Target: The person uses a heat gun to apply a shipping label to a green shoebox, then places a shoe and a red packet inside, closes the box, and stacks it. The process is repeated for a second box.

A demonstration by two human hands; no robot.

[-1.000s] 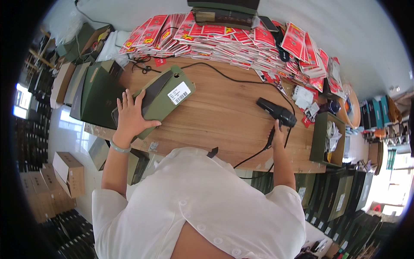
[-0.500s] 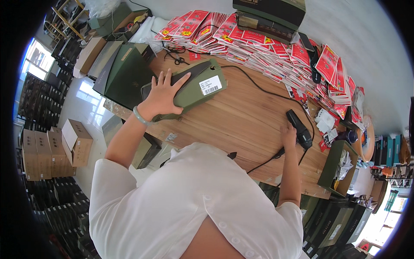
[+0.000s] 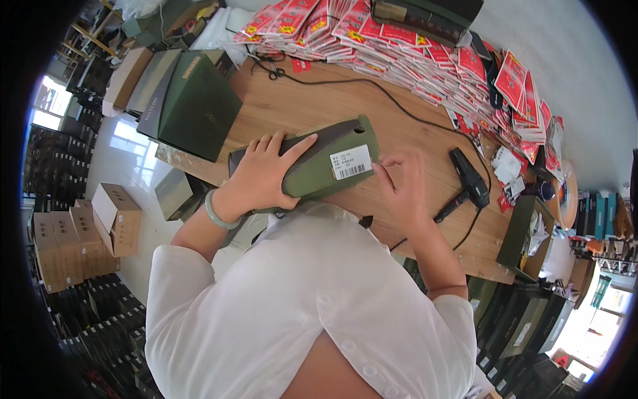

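Note:
A green shoebox [image 3: 318, 174] with a dark lid band lies tilted at the table's near edge, a white barcode label [image 3: 351, 162] on its end. My left hand [image 3: 266, 171], a bangle at its wrist, is spread over the left part of the box, fingers across the top and thumb down the near side, gripping it. My right hand [image 3: 407, 178] is at the label's right edge, slightly blurred. Its thumb tip touches the label's corner, with the forefinger bent a little apart from it. To its right rests a black hair dryer [image 3: 470, 178] on the wooden table [image 3: 399, 126].
Red printed packets [image 3: 399, 56] pile along the back, with a dark box [image 3: 425, 20] on top. Large green boxes [image 3: 196, 106] stand at the left, and an open green box [image 3: 522, 243] at the right edge. A black cord [image 3: 392, 96] crosses the table.
My right hand has left the hair dryer and come left to the box's labelled end. With my left hand on it, the shoebox has moved nearer and to the right.

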